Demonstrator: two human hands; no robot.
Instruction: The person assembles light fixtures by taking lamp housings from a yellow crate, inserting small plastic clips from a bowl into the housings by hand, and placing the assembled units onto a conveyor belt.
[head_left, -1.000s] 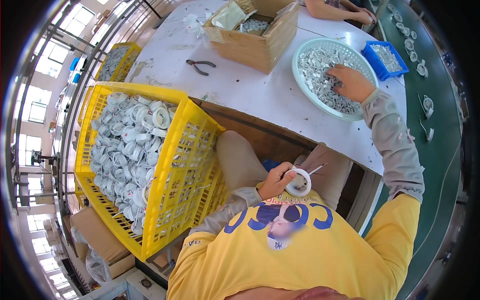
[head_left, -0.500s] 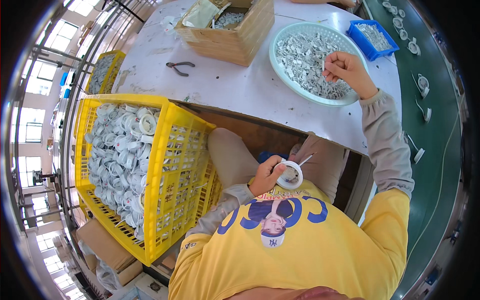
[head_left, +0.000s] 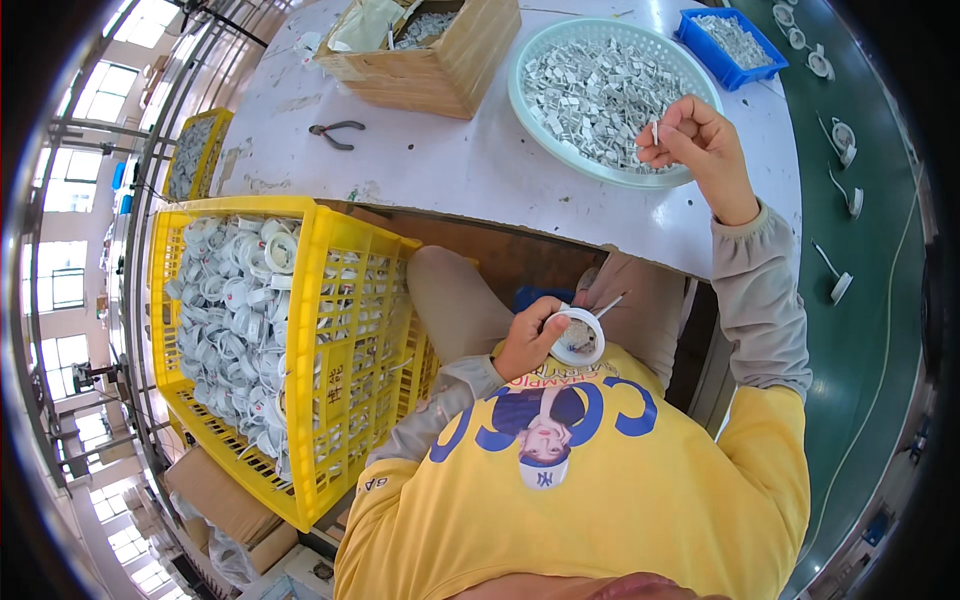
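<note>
My left hand [head_left: 531, 340] grips a round white plastic housing [head_left: 579, 338] close to my shirt, thumb over its rim. A thin white wire [head_left: 609, 305] sticks out of the housing's far side, and its inside looks greyish with small parts. Above the near right rim of a pale green basket [head_left: 520, 95], my right hand [head_left: 697, 145] pinches a small white piece [head_left: 655, 130] between thumb and fingers. Heaped in that basket are many small white and grey parts [head_left: 600, 90] of similar look; the held piece is too small to name.
At my left stands a yellow crate [head_left: 310, 350] full of white round housings. A cardboard box [head_left: 430, 75], dark pliers [head_left: 338, 133] and a blue bin [head_left: 735, 65] of small parts are on the white table [head_left: 460, 165]. Along the right runs a green conveyor belt [head_left: 850, 290] bearing wired housings.
My right hand has lifted slightly off the heap toward the basket's near right rim, the small white piece now plainer in its fingers. The view has shifted a little; my left hand still holds the housing.
</note>
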